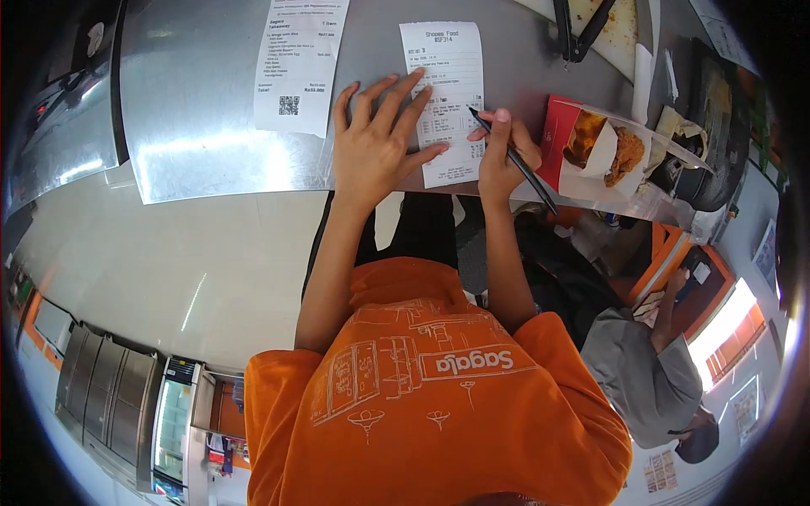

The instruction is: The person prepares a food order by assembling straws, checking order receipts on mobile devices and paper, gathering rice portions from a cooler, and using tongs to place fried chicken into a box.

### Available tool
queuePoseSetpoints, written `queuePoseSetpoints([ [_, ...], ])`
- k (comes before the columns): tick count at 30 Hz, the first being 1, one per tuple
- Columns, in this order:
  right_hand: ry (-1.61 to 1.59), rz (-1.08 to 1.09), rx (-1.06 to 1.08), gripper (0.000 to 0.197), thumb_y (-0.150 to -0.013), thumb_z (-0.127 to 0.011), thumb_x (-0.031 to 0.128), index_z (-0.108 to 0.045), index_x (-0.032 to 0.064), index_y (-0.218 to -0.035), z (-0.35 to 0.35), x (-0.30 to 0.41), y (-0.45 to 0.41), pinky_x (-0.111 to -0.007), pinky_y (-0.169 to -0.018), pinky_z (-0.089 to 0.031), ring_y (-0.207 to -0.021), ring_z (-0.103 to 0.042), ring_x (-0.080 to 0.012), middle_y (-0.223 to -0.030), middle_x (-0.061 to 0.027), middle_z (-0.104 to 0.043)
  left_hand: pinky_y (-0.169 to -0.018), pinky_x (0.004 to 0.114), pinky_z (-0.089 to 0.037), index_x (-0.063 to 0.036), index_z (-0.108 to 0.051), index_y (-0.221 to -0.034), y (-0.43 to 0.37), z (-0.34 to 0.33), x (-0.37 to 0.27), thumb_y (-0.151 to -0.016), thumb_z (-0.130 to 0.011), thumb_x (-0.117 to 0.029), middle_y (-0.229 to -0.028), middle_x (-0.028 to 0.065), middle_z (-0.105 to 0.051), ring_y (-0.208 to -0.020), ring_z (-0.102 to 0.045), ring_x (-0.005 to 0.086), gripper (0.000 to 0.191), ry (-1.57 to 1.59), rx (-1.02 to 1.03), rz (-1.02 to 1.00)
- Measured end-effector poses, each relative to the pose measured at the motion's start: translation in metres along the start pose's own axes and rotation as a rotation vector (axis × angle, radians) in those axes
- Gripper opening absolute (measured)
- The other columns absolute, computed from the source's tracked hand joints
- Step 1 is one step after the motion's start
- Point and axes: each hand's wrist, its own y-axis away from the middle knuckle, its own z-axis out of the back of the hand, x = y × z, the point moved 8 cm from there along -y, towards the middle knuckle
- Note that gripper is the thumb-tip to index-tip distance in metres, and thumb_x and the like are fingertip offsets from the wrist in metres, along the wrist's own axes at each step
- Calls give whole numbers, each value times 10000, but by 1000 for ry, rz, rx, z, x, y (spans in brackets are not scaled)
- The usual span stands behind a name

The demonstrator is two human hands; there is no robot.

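Observation:
A printed paper receipt lies on the stainless steel counter. My left hand rests with spread fingers on its left part, pressing it flat and holding nothing. Over the receipt's right edge, my right hand grips a black pen, its tip at the printed lines; whether it touches the paper I cannot tell. A second receipt lies to the left of my left hand. Right of my right hand stands an open red and white food box holding a piece of fried chicken and a glossy brown food.
Black-handled tongs lie beside a stained white cutting board at the upper right. Crumpled wrapping and a dark container are beyond the food box. A person in a grey shirt is behind at the right, facing an orange-framed opening.

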Motion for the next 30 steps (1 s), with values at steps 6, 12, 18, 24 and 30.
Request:
queuePoseSetpoints([
  [6,-19,68,57,302,-864,-503,196,-595,-37,-696,-5,0,2,-192,-413,-340,-439,-508,-80,-518,-63,-547,-969,401,-253,-151,-586,-1034,-3,3,-2,-589,-694,-454,-1197,-42,-481,-1084,-433,175,550,0,-3,-2],
  [12,36,91,120,299,-865,-500,188,-592,-39,-692,-7,-2,3,-195,-407,-342,-428,-503,-83,-516,-59,-539,-978,391,-255,-175,-583,-1046,-2,1,0,-607,-687,-445,-1195,-57,-482,-1084,-434,157,526,-35,-12,8],
  [18,42,107,114,289,-866,-493,175,-592,-35,-694,-6,-2,3,-195,-404,-347,-424,-502,-81,-520,-55,-541,-984,390,-252,-188,-578,-1056,-2,0,0,-610,-688,-443,-1197,-62,-480,-1093,-428,150,526,-41,4,20],
  [24,71,112,108,274,-863,-492,159,-594,-35,-700,-6,-4,4,-196,-405,-351,-426,-502,-79,-527,-57,-547,-983,388,-253,-194,-581,-1052,-3,0,-1,-607,-693,-441,-1199,-62,-481,-1095,-430,152,521,-59,4,17],
  [30,65,128,122,268,-860,-495,150,-592,-41,-698,-7,-2,3,-198,-409,-353,-429,-499,-78,-525,-60,-544,-985,394,-250,-196,-582,-1054,-1,-2,1,-608,-695,-451,-1204,-64,-479,-1096,-430,154,526,-54,5,20],
])
